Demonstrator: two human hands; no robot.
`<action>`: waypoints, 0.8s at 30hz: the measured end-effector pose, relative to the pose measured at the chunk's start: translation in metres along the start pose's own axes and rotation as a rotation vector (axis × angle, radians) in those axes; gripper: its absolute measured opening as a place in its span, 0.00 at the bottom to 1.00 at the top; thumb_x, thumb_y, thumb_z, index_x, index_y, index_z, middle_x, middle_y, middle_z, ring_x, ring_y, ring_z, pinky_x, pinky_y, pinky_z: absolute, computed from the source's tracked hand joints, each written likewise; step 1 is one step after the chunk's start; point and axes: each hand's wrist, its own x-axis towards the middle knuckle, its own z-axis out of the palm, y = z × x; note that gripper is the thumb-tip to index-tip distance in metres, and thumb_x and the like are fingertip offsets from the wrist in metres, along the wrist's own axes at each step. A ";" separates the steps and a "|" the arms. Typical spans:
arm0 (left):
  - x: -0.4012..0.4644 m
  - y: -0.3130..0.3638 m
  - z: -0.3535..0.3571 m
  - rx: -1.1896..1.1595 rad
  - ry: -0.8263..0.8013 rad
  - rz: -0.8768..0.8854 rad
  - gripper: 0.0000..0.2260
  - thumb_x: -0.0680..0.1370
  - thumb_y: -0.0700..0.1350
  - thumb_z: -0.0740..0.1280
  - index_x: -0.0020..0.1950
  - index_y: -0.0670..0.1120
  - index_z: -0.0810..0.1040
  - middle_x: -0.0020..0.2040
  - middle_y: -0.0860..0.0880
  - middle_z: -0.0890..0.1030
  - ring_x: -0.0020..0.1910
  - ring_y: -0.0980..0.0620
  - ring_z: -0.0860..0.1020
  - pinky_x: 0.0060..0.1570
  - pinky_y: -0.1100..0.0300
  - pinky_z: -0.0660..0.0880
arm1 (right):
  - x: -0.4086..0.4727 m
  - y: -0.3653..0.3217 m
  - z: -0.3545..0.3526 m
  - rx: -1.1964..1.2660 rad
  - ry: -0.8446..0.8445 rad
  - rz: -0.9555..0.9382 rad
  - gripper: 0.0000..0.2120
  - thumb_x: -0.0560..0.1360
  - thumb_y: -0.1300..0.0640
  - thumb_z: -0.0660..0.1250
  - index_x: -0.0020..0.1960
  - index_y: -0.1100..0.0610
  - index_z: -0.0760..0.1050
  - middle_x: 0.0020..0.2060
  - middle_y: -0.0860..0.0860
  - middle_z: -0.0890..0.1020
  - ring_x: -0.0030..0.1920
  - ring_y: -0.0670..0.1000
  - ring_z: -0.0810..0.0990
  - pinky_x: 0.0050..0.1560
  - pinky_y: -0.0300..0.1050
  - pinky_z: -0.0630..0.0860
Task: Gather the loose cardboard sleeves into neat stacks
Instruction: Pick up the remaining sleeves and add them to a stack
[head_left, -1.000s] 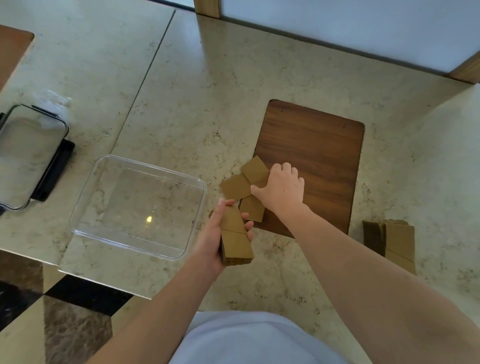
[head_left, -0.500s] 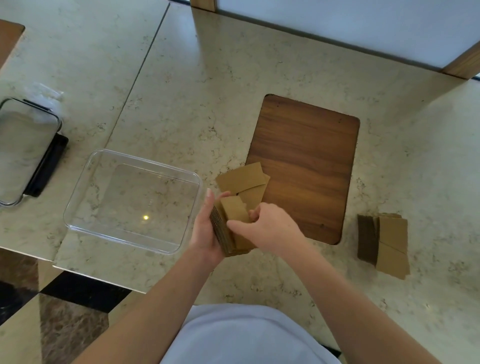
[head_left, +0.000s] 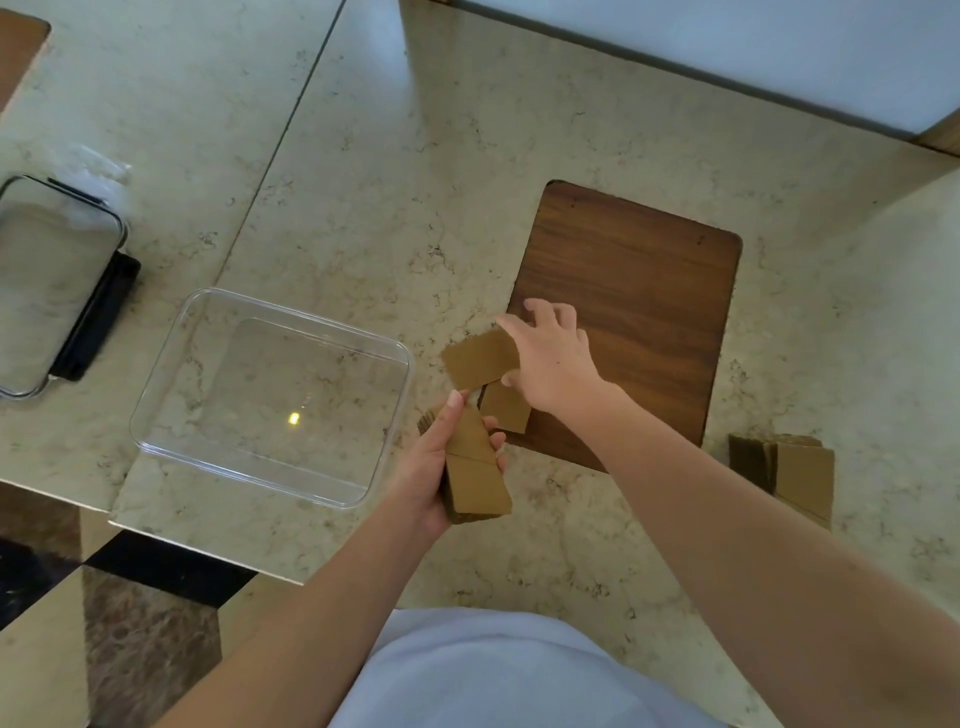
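My left hand (head_left: 434, 462) grips a thick stack of brown cardboard sleeves (head_left: 475, 480) above the marble counter, thumb on top. My right hand (head_left: 553, 358) reaches over the near left corner of the wooden board (head_left: 639, 301) and pinches a loose sleeve (head_left: 480, 358) by its right end. Another loose sleeve (head_left: 506, 413) lies just below it, partly under my right wrist. A separate pile of sleeves (head_left: 789, 475) rests on the counter to the right of the board.
A clear plastic container (head_left: 270, 397) stands left of my left hand. Further left sits a lidded clear box (head_left: 47, 291) with black clips. The counter's front edge runs under the container, with tiled floor below. A white wall bounds the back right.
My right hand left the stack it was pressing a sleeve onto and moved up to the board's corner, taking hold of a loose sleeve. My left hand keeps the stack.
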 end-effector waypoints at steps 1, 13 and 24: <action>0.001 0.000 0.000 0.001 0.007 -0.003 0.17 0.65 0.56 0.84 0.48 0.50 0.89 0.49 0.41 0.85 0.44 0.45 0.84 0.44 0.47 0.83 | 0.006 0.001 0.001 -0.018 -0.017 -0.019 0.36 0.75 0.54 0.76 0.78 0.48 0.65 0.79 0.59 0.59 0.77 0.64 0.53 0.72 0.65 0.61; 0.002 0.001 0.005 0.048 0.178 0.072 0.27 0.68 0.56 0.81 0.63 0.46 0.81 0.47 0.41 0.86 0.44 0.43 0.86 0.42 0.47 0.83 | -0.026 -0.006 -0.003 0.358 0.141 -0.060 0.05 0.79 0.55 0.69 0.49 0.57 0.78 0.41 0.49 0.77 0.43 0.54 0.77 0.40 0.47 0.68; -0.003 0.001 0.012 -0.028 0.080 -0.016 0.37 0.73 0.70 0.67 0.69 0.43 0.76 0.59 0.38 0.80 0.56 0.41 0.79 0.64 0.44 0.75 | -0.097 -0.019 0.031 0.501 0.569 -0.055 0.08 0.77 0.62 0.71 0.49 0.51 0.87 0.48 0.45 0.82 0.53 0.50 0.73 0.56 0.50 0.63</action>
